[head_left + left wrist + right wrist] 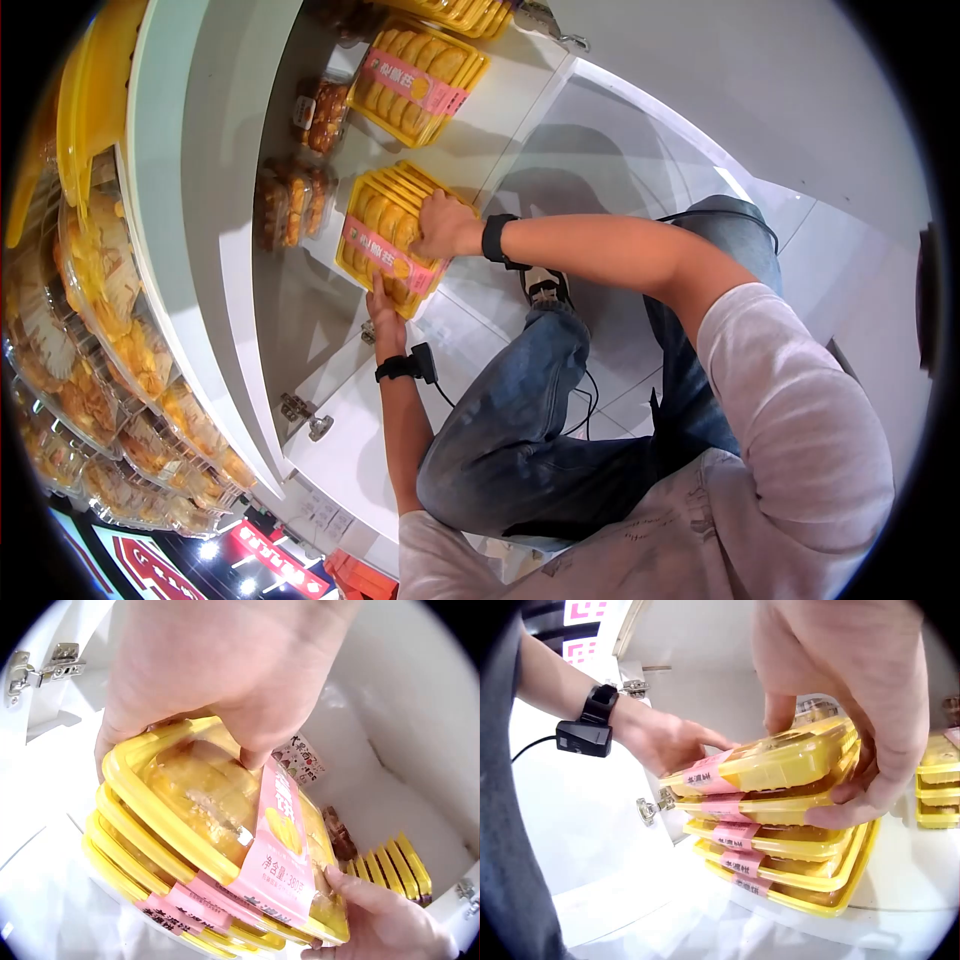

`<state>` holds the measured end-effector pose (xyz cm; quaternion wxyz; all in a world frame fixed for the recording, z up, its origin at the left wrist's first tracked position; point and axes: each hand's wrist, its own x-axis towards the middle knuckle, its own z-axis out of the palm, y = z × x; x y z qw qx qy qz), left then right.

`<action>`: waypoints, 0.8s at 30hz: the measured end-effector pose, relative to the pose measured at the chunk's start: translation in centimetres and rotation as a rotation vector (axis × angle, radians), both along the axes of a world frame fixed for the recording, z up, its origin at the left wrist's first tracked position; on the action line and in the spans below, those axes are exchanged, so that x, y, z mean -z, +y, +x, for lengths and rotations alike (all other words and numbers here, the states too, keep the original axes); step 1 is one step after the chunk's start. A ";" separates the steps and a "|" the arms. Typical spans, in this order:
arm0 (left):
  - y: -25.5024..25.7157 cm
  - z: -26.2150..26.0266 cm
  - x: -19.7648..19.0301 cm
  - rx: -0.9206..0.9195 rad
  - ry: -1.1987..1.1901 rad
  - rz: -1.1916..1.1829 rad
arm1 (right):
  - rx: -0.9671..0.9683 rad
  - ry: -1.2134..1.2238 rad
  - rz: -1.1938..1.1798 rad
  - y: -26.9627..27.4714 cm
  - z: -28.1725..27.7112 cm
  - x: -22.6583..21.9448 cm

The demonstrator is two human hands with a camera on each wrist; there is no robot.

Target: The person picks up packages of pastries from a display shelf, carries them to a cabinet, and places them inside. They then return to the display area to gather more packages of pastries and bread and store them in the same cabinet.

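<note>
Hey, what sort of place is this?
Likely a bakery or food shop: clear packs of baked goods crowd one side, labelled yellow packs are stacked up, and a red sign shows beyond.

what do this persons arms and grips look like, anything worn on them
Both arms have short, pale sleeves and are bare below them. The left grip and right grip are gloveless. The left wrist wears a black strap with a boxy black device trailing a thin black cable; the right has a black wristband.
</note>
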<state>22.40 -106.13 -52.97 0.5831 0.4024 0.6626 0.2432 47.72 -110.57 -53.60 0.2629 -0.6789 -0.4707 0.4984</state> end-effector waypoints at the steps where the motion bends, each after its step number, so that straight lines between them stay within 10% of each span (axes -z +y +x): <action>1: 0.1 0.3 -0.5 0.016 -0.036 -0.063 | 0.004 0.046 -0.052 -0.1 0.1 0.2; 13: 1.1 2.5 -4.8 -0.052 -0.095 -0.009 | 0.177 0.386 0.273 1.1 0.5 -1.5; 24: 9.5 17.8 -8.0 0.332 -0.109 0.195 | 0.484 0.513 0.283 5.5 13.7 -4.2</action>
